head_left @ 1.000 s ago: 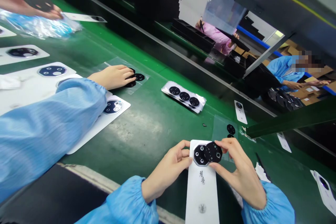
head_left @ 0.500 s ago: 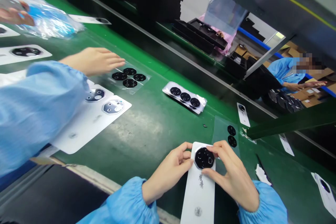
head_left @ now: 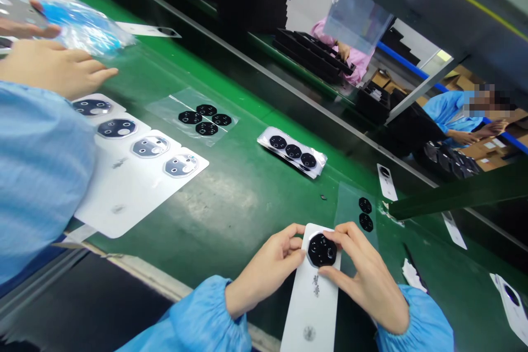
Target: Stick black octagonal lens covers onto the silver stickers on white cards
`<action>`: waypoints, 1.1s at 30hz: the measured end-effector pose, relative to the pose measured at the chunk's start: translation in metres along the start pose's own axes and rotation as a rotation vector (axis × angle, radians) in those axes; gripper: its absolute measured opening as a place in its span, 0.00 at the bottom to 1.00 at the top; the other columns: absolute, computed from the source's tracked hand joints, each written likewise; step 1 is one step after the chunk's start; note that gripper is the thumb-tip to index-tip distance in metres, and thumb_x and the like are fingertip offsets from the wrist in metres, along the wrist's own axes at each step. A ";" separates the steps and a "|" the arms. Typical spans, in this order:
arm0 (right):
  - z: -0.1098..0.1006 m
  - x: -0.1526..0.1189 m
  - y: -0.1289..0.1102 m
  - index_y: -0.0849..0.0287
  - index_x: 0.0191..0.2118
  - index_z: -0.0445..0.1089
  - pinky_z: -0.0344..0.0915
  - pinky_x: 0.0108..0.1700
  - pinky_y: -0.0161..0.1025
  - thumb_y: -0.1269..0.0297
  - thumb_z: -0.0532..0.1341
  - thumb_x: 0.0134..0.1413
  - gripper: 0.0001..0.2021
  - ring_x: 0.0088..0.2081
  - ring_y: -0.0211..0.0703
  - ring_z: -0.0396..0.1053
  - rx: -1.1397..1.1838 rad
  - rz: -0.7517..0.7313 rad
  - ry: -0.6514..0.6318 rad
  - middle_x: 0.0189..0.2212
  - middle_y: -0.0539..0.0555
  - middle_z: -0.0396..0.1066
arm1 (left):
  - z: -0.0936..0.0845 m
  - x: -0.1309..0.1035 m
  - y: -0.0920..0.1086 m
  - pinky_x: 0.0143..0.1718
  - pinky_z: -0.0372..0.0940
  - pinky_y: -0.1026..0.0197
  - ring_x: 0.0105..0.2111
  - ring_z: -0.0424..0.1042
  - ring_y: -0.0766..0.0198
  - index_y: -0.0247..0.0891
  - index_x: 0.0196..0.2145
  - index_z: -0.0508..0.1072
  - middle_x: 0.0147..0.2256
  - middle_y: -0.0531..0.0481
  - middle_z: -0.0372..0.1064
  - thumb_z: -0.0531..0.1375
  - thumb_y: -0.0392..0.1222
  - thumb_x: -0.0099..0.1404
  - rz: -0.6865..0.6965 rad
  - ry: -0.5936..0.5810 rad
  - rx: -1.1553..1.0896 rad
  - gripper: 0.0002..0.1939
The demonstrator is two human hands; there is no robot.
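Watching from the head view, I have both bare hands on one white panel over the near edge of the green table. Left hand: fingers curled and thumb close in, gripping the panel's upper left edge. Right hand: thumb and fingers parted by about the breadth of the black octagonal piece, which lies over the panel's upper end. Thumb at the piece's lower edge, fingertips at its upper right edge; piece sits between them, well clear of the palm. Left thumb tip is just beside the piece's left edge. Dark lettering on the panel shows below it, toward me.

Nearby: clear film with two black pieces, just beyond the right hand. White strip with three black pieces, farther up the table. Clear sheet with four more, up and left. Torn white scrap right of the right hand.

Far left, a co-worker's hand, blurred, hangs near a row of white panels, each with an octagonal patch at its upper end. I cannot tell whether that hand touches anything.
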State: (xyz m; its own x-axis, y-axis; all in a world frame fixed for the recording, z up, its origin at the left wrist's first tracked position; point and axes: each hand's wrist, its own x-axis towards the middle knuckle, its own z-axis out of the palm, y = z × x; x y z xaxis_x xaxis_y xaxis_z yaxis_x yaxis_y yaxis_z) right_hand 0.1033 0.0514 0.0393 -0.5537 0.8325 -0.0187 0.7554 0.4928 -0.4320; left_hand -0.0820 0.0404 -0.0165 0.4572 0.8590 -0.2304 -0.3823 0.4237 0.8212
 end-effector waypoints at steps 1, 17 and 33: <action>0.000 0.000 0.000 0.56 0.48 0.60 0.67 0.39 0.42 0.67 0.60 0.55 0.15 0.40 0.45 0.64 0.001 -0.001 -0.005 0.39 0.54 0.59 | 0.000 0.000 0.000 0.32 0.62 0.63 0.30 0.71 0.62 0.36 0.45 0.67 0.30 0.50 0.74 0.57 0.40 0.60 -0.001 0.000 0.004 0.15; 0.002 -0.001 0.002 0.56 0.49 0.58 0.67 0.40 0.43 0.69 0.59 0.55 0.16 0.40 0.45 0.63 -0.004 -0.006 -0.038 0.39 0.54 0.58 | -0.001 0.001 -0.004 0.32 0.62 0.63 0.29 0.70 0.64 0.35 0.47 0.66 0.31 0.50 0.73 0.57 0.40 0.61 0.007 -0.025 -0.011 0.16; 0.001 -0.002 0.001 0.57 0.48 0.57 0.66 0.41 0.45 0.70 0.58 0.55 0.15 0.40 0.45 0.62 0.011 0.014 -0.057 0.39 0.54 0.57 | 0.001 0.000 -0.002 0.32 0.62 0.63 0.29 0.69 0.65 0.33 0.47 0.65 0.31 0.48 0.73 0.55 0.37 0.61 0.005 -0.026 0.008 0.15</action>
State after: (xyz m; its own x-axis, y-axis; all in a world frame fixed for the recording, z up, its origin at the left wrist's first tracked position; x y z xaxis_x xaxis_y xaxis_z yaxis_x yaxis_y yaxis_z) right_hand 0.1047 0.0500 0.0382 -0.5624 0.8233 -0.0765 0.7597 0.4780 -0.4410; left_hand -0.0808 0.0388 -0.0179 0.4762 0.8533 -0.2126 -0.3786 0.4172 0.8262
